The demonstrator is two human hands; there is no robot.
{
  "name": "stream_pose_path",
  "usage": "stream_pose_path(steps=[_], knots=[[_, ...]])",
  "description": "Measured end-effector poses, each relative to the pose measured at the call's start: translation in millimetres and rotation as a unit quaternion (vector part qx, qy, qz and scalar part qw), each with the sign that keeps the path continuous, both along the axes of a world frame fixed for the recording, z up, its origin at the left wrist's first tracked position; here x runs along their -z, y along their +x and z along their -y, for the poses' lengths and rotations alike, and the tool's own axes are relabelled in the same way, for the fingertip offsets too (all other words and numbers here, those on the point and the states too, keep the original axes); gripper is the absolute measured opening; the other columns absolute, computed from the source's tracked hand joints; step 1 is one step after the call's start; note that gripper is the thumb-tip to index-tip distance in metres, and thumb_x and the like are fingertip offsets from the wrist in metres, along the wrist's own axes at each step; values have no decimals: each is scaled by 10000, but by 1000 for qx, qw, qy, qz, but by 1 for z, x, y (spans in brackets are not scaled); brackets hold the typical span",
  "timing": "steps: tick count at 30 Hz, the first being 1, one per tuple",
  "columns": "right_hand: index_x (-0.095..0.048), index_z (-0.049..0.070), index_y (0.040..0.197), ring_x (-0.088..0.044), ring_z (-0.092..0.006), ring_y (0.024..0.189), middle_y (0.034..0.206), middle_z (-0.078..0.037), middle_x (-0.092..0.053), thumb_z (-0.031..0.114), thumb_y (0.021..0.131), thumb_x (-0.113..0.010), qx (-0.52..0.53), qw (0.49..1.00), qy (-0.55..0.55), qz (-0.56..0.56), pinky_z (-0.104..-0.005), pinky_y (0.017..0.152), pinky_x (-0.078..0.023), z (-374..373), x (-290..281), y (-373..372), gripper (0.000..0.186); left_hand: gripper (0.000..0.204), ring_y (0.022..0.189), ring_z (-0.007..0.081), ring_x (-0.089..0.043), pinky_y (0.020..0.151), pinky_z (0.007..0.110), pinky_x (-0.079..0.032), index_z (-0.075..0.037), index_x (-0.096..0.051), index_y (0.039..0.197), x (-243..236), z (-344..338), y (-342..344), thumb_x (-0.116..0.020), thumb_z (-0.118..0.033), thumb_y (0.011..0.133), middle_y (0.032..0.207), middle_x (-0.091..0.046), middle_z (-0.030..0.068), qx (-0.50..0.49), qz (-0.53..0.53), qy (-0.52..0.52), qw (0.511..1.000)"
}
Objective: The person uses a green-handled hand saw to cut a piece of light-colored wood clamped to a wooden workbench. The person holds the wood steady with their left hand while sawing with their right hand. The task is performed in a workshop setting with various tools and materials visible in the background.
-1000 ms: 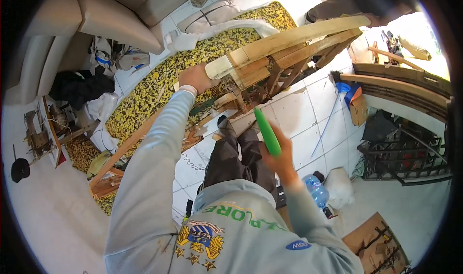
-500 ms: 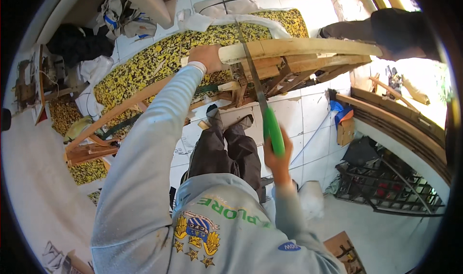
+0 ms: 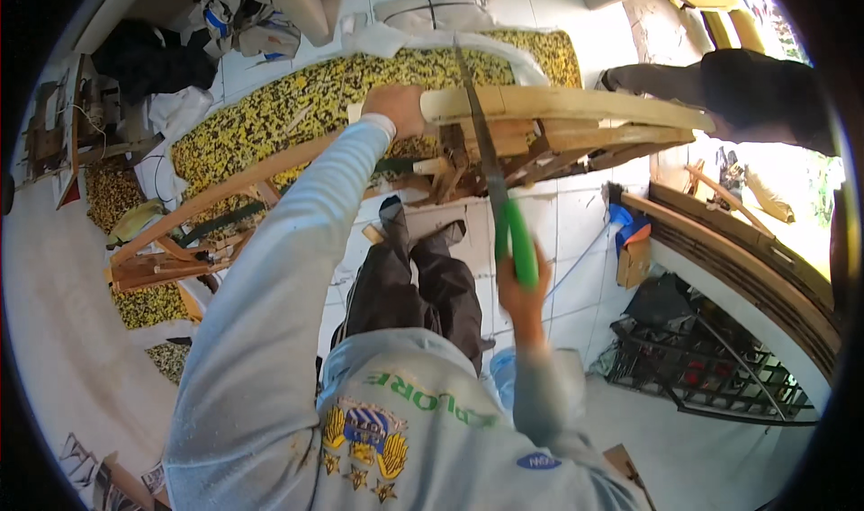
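My right hand (image 3: 524, 297) is closed round the green handle of a hand saw (image 3: 490, 165). Its long blade points away from me and crosses a pale wooden board (image 3: 576, 103). My left hand (image 3: 396, 108) grips that board near its left end, to the left of the blade. The board lies on top of a brown wooden frame (image 3: 517, 142) made of several slats. Another person's dark-clothed leg or arm (image 3: 720, 93) reaches in at the right, by the board's far right end.
Yellow and black speckled foam (image 3: 270, 120) lies behind and under the frame. White floor tiles (image 3: 558, 232) show around my feet. To the right are stacked wooden lengths (image 3: 747, 250), a black metal rack (image 3: 711, 363) and a small cardboard box (image 3: 634, 257). Dark cloth (image 3: 148, 75) is heaped at the far left.
My right hand and the saw have moved slightly toward me along the stroke. My left hand still grips the board, and the whole view has shifted a little.
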State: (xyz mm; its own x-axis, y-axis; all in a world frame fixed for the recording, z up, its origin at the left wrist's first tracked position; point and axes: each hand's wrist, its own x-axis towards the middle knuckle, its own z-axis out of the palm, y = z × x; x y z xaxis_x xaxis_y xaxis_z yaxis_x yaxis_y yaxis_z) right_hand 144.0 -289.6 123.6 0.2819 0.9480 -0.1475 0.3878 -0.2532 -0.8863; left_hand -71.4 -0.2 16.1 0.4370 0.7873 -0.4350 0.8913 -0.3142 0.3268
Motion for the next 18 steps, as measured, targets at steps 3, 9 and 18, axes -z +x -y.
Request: stream_pose_path(steps=[3,9,18], knots=[[-688,-11,1409,-600,-87,697,920,-76,-738,22,966,-613,8,999,19,38,-285,625,-494,46,-28,-5,450,712,1059,384,-769,962,520,-595,-107,-758,1231,1,4,7,-837,-627,751,1135,-800,203,-6,-7,-7,1000],[-721,-14,1190,-699,-206,790,888,-148,-735,24,879,-684,40,999,22,-19,-382,757,-543,-138,62,-8,316,715,1055,393,-769,950,518,-598,-114,-761,1229,0,-4,27,-828,-642,752,1127,-807,182,21,-1,19,1000],[-696,-33,1360,-593,-106,744,907,-90,-719,-22,942,-606,30,999,11,14,-297,694,-506,22,-63,-27,428,664,1025,390,-779,920,518,-616,-156,-769,1211,3,4,8,-828,-634,753,1103,-811,180,-9,-13,19,1000]])
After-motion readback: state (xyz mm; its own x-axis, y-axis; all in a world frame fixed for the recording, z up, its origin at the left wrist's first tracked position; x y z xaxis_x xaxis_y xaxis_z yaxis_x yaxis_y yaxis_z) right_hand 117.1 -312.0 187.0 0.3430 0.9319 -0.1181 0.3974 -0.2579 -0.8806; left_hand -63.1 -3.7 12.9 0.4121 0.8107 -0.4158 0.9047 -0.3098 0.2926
